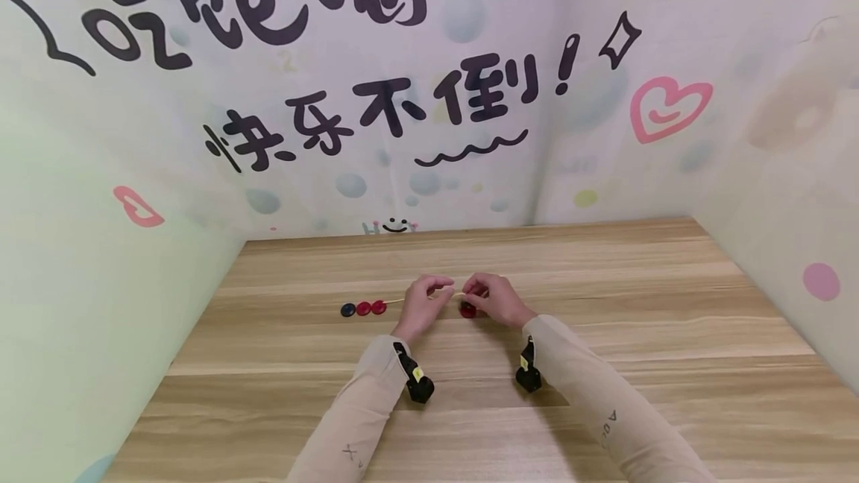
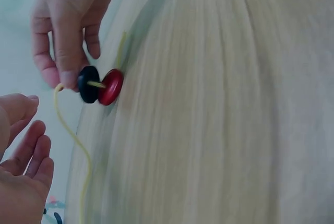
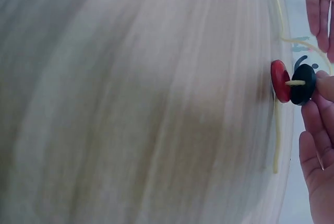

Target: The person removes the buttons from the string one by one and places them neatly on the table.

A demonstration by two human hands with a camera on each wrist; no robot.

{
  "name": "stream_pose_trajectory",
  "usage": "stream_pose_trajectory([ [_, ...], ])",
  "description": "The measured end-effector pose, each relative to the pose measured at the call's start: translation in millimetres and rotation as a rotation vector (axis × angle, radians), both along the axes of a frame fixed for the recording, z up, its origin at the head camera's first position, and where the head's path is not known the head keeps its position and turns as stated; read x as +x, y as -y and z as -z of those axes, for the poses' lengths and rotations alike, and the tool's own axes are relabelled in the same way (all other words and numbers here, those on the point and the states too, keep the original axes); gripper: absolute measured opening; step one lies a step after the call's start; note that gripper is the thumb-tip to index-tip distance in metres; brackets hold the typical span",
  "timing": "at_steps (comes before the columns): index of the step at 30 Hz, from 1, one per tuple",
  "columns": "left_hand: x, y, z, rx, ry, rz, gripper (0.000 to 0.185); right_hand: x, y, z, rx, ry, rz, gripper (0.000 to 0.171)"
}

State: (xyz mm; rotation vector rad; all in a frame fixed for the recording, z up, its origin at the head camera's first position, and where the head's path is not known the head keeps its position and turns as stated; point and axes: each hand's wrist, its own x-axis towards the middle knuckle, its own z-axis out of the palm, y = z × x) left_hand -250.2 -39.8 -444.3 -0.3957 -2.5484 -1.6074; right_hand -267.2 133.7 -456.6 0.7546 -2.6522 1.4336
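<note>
My right hand pinches a round black button between thumb and fingertips. A yellow string runs through that button and into a red button hanging close beside it. In the right wrist view the string's short end extends past the red button. My left hand is just left of the right one, fingers loosely bent with a gap between thumb and fingers, holding nothing. The string's longer part passes beside it in the left wrist view.
A dark blue button and two red buttons, the middle one and the right one, lie in a row on the wooden table, left of the hands. A printed white backdrop rises behind the table.
</note>
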Motion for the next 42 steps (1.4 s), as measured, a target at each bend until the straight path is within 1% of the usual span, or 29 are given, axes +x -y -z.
stream_pose_trajectory([
  [3, 0.2, -4, 2.9, -0.014, 0.033, 0.032, 0.021, 0.8, 2, -0.9, 0.018, 0.015, 0.026, 0.007],
  [5, 0.5, -6, 4.2, -0.021, 0.055, 0.052, 0.021, 0.5, 3, -0.6, 0.040, 0.045, 0.049, 0.005],
  [7, 0.8, -8, 5.3, -0.031, 0.068, 0.065, 0.020, 0.4, 4, -0.6, 0.056, 0.046, 0.057, 0.005],
  [9, 1.2, -9, 6.3, -0.041, 0.065, 0.071, 0.018, 0.3, 5, -0.6, 0.062, 0.048, 0.060, 0.004],
  [13, 1.6, -10, 8.8, -0.063, 0.048, 0.050, 0.016, 0.8, 5, -1.5, 0.065, 0.047, 0.061, 0.005],
  [17, 2.1, -10, 9.8, -0.054, 0.060, 0.031, 0.015, 1.0, 4, -1.9, 0.060, 0.061, 0.054, 0.006],
  [21, 2.2, -10, 9.8, -0.046, 0.054, 0.024, 0.015, 0.3, 2, 0.5, 0.066, 0.089, 0.039, 0.005],
  [24, 2.2, -10, 9.9, -0.046, 0.033, 0.016, 0.014, 0.1, 0, 2.4, 0.080, 0.122, 0.029, 0.009],
  [27, 2.9, -11, 9.0, -0.042, 0.021, 0.007, 0.015, 0.7, -1, 2.9, 0.106, 0.146, 0.019, 0.017],
  [30, 3.6, -11, 8.1, -0.038, 0.031, -0.001, 0.015, 0.5, -1, 3.3, 0.143, 0.142, 0.010, 0.024],
  [33, 3.9, -12, 7.7, -0.035, 0.041, 0.000, 0.015, 0.0, 0, 3.5, 0.174, 0.116, -0.006, 0.026],
  [37, 4.1, -14, 7.5, -0.024, 0.040, 0.011, 0.015, -0.9, 3, 3.9, 0.199, 0.085, -0.024, 0.022],
  [42, 4.4, -17, 7.4, 0.003, 0.027, 0.009, 0.015, -1.6, 6, 4.7, 0.230, 0.073, -0.033, 0.017],
])
